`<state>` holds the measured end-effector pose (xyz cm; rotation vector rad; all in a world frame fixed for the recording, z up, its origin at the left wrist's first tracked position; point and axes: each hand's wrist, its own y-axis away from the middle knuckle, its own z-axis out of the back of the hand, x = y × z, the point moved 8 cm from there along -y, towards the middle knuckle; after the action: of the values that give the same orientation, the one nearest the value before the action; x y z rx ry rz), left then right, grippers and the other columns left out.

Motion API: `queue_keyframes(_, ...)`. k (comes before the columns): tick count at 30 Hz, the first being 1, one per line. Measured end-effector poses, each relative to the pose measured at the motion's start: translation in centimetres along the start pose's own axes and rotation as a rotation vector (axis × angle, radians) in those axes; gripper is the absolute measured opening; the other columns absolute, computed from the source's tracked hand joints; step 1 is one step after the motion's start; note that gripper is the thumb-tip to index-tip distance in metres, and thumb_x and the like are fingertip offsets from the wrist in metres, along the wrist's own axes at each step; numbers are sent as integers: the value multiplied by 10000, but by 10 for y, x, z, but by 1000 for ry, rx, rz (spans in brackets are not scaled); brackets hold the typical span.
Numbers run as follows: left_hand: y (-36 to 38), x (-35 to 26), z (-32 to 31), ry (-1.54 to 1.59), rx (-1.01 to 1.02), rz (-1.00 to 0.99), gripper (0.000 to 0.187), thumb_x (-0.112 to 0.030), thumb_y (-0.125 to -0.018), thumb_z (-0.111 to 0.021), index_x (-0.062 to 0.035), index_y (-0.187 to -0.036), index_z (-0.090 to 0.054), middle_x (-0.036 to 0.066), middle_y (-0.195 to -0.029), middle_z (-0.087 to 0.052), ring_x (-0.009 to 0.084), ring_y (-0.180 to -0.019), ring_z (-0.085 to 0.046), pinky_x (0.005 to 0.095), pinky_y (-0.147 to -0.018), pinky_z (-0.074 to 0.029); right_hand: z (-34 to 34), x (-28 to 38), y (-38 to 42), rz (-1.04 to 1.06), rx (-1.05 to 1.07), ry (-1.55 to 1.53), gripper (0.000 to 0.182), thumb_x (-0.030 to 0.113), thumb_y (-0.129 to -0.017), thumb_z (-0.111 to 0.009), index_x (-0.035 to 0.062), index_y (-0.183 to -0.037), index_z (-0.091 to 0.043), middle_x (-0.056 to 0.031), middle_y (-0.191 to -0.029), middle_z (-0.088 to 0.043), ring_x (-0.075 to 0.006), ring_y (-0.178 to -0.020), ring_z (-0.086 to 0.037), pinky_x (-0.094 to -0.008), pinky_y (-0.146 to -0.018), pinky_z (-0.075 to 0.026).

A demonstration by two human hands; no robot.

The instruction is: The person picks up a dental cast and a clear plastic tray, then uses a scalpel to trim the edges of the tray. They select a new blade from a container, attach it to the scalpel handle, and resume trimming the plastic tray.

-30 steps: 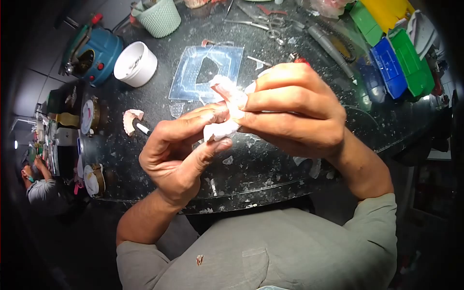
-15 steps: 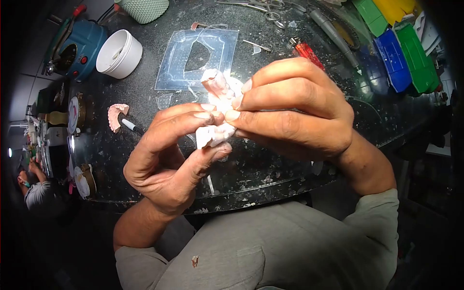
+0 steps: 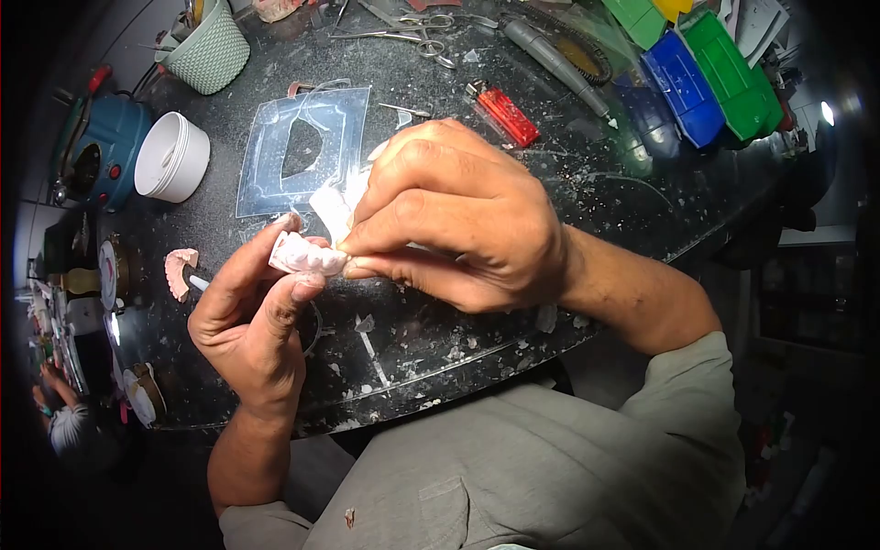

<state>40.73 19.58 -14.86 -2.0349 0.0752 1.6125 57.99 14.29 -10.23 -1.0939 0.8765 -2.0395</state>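
Observation:
A whitish dental cast [image 3: 307, 257], with a row of moulded teeth showing, is raised above the dark bench. My left hand [image 3: 247, 316] is closed on its left end, thumb below and index finger above. The fingertips of my right hand [image 3: 467, 215] pinch the cast's right end. Behind those fingers rises another pale part, perhaps the cast's other side; the right hand hides much of it. A pink dental cast [image 3: 178, 273] lies on the bench to the left, beside a pen-like object [image 3: 199, 283] that my left hand partly covers.
Beyond my hands lies a clear plastic sheet [image 3: 261, 151] with a cut-out hole. A white tub [image 3: 174, 160], red lighter [image 3: 507, 115], scissors-like tools [image 3: 403, 37], a rotary handpiece [image 3: 555, 64], and blue [image 3: 683, 87] and green [image 3: 729, 73] bins surround it. Another person [image 3: 69, 422] is far left.
The view has shifted, so the bench items sit further left. The cast has turned, and its tooth row now shows more plainly. My right hand has its back turned more toward me.

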Motion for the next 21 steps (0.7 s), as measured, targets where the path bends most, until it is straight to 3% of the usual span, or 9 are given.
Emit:
queue_keyframes(2,2,5,4,-94,-20,54,440,-98,-841,-730,95,-1211,-589,170,-1092,-671,227,-962,-679,328,-910,-510,-2,-6,-1,-98,48,-41,165,123,-737,-800,69,-867,-714,-24,-855,-648,-177,-844,-618,-341,-823,-474)
queue_keyframes(6,0,4,2,-107,-47,55,441,-104,-853,-721,98,-1221,-584,175,-1090,-677,212,-954,-676,320,-895,-515,-4,-9,-2,-108,45,-54,140,158,-768,-772,89,-807,-657,-14,-833,-607,-167,-840,-587,-325,-768,-431)
queue_keyframes(8,-1,5,-1,-44,-41,77,398,-12,-835,-719,75,-1208,-609,162,-1062,-693,165,-930,-670,265,-866,-511,-3,-9,-4,-83,39,-36,140,175,-783,-766,94,-816,-656,-14,-839,-610,-178,-843,-590,-362,-831,-418)
queue_keyframes(14,-2,10,-4,90,-123,121,401,7,-829,-717,64,-1211,-611,153,-1051,-695,165,-937,-669,276,-873,-520,-2,-11,-6,-115,68,-4,136,177,-794,-762,103,-856,-665,-12,-878,-632,-176,-888,-603,-425,-959,-407)
queue_keyframes(17,-1,8,-3,54,-79,46,419,40,-813,-717,55,-1218,-610,154,-1048,-692,169,-946,-669,280,-878,-524,-2,-7,-6,-93,58,74,160,196,-777,-780,113,-876,-685,-2,-908,-644,-169,-902,-609,-442,-1014,-398)
queue_keyframes(21,1,6,-6,-13,-74,75,374,62,-798,-722,44,-1165,-651,140,-1036,-689,153,-933,-659,255,-842,-524,-2,-7,-5,-54,78,91,159,185,-758,-785,120,-878,-703,8,-894,-652,-164,-874,-619,-446,-1006,-420)
